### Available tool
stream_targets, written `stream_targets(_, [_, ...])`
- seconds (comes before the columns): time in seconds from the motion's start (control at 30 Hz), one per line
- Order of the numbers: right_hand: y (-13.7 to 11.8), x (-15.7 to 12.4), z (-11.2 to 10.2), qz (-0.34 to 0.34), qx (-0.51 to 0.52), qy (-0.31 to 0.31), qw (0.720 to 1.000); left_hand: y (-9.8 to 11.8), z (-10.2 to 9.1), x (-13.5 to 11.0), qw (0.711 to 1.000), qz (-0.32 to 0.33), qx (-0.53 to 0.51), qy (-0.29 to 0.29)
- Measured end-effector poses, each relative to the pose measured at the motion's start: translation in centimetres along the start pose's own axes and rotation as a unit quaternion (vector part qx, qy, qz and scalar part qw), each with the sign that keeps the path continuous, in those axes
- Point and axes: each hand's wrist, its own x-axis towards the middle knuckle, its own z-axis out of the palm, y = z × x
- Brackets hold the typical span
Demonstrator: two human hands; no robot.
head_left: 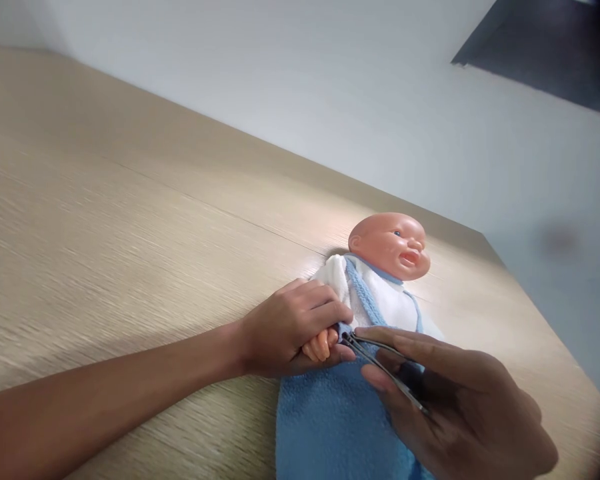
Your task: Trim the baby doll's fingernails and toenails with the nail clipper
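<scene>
A baby doll in a white top and blue fleece overalls lies on its back on a wooden table, head toward the wall. My left hand is closed around the doll's small hand, pinching it between thumb and fingers. My right hand grips metal nail clippers, whose jaws touch the doll's fingertips. The doll's legs run out of view at the bottom edge.
A pale wall runs along the table's far edge. A dark panel sits at the top right. The table's right edge drops to a grey floor.
</scene>
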Motion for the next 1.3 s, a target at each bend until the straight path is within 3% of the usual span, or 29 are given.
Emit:
stream_targets(0.13, [0.1, 0.2, -0.4, 0.021, -0.015, -0.085, 0.996, 0.0, 0.0, 0.0, 1.0, -0.003, -0.001, -0.004])
stream_targets(0.3, [-0.3, 0.5, 0.4, -0.021, -0.05, -0.005, 0.999, 0.1, -0.1, 0.0, 1.0, -0.005, -0.005, -0.002])
stream_targets(0.5, [0.1, 0.2, -0.1, 0.021, -0.01, -0.081, 0.996, 0.1, 0.0, 0.0, 1.0, -0.003, 0.0, -0.003])
stream_targets(0.67, [0.0, 0.2, 0.5, -0.018, -0.03, 0.002, 0.999, 0.1, 0.0, 0.0, 1.0, -0.005, 0.0, -0.005])
stream_targets(0.93, [0.6, -0.2, -0.9, 0.046, 0.018, -0.106, 0.993, 0.1, -0.1, -0.1, 1.0, -0.003, 0.001, -0.006])
stream_targets(1.13, [-0.2, 0.5, -0.3, -0.01, -0.029, -0.044, 0.999, 0.1, -0.1, 0.0, 1.0, -0.004, -0.001, -0.008])
stream_targets(1.3, [-0.1, 0.4, -0.6, 0.01, -0.008, -0.088, 0.996, 0.2, -0.1, 0.0, 1.0, -0.008, 0.001, -0.011])
